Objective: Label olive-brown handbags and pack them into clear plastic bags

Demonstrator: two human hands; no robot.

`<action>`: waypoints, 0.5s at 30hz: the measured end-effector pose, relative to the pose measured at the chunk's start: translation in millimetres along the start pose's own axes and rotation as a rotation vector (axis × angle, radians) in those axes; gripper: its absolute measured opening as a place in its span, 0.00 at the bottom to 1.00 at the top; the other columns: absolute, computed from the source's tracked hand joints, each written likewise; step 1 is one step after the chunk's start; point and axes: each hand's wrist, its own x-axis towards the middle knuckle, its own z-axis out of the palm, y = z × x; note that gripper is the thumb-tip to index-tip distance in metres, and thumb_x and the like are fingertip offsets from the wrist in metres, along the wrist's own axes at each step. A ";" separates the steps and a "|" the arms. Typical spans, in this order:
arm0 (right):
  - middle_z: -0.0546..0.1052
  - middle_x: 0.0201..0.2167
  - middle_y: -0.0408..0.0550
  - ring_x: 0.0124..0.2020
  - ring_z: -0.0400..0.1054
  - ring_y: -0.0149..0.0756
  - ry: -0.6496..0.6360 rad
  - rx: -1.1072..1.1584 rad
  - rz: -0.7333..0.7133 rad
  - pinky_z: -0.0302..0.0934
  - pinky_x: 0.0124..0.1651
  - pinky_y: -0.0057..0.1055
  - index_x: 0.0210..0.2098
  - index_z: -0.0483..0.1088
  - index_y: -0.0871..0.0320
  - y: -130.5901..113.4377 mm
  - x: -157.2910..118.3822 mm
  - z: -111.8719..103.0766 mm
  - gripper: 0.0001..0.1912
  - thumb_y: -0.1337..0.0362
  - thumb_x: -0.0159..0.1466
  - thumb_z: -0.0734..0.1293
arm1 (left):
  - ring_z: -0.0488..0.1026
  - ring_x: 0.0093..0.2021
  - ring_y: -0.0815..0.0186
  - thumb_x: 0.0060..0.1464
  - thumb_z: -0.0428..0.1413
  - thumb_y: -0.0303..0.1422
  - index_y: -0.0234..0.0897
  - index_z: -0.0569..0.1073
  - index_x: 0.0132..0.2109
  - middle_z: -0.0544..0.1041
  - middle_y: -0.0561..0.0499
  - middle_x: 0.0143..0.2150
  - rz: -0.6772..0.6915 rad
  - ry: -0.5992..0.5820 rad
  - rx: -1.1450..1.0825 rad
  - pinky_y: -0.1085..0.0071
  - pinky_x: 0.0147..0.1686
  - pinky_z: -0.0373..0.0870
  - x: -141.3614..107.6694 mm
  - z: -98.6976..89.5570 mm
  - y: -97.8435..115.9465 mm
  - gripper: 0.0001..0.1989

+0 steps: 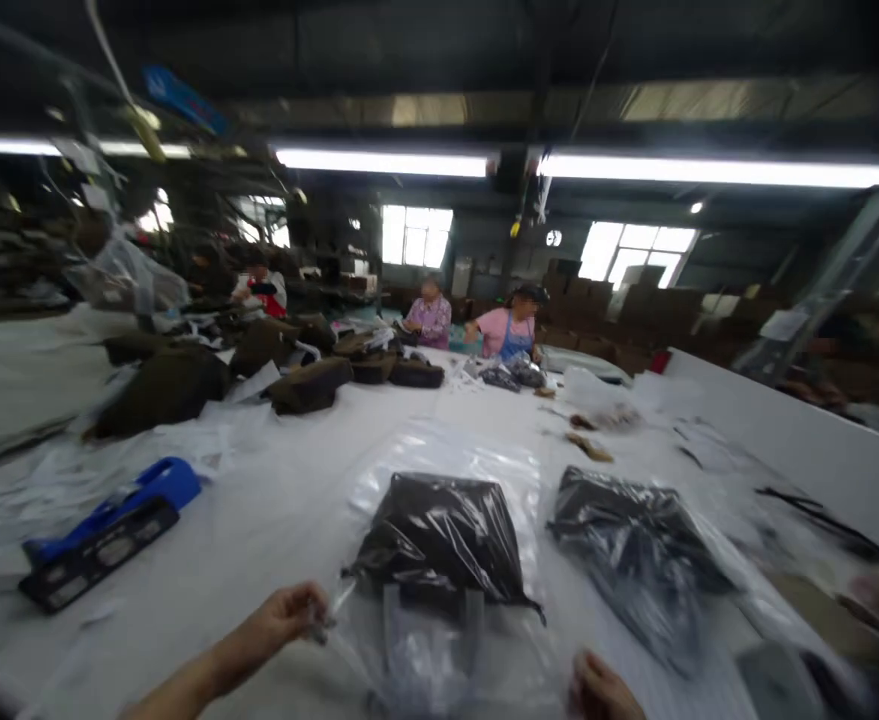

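Fluorescent tubes light a long workshop, where a white table [259,520] stretches toward a seated worker [429,315] and an aproned worker [510,330]. The left hand [281,617] pinches the edge of a clear bag [439,640], fingers clamped together on the plastic. A dark garment [443,540] lies inside that bag, directly ahead. The right hand [600,688] sits just beside the bag (its grip is cut off by the frame, so I cannot tell). Another bag [638,560] lies nearby, and a blue tool [101,540] sits well left.
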 end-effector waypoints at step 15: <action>0.72 0.37 0.52 0.39 0.65 0.45 -0.405 -1.103 -0.514 0.61 0.42 0.38 0.43 0.68 0.59 44.4 -113.1 184.4 0.23 0.56 0.50 0.73 | 0.59 0.60 0.53 0.52 0.56 0.35 0.55 0.75 0.47 0.73 0.51 0.52 0.148 -0.478 0.762 0.53 0.61 0.50 -44.3 -28.7 -23.3 0.15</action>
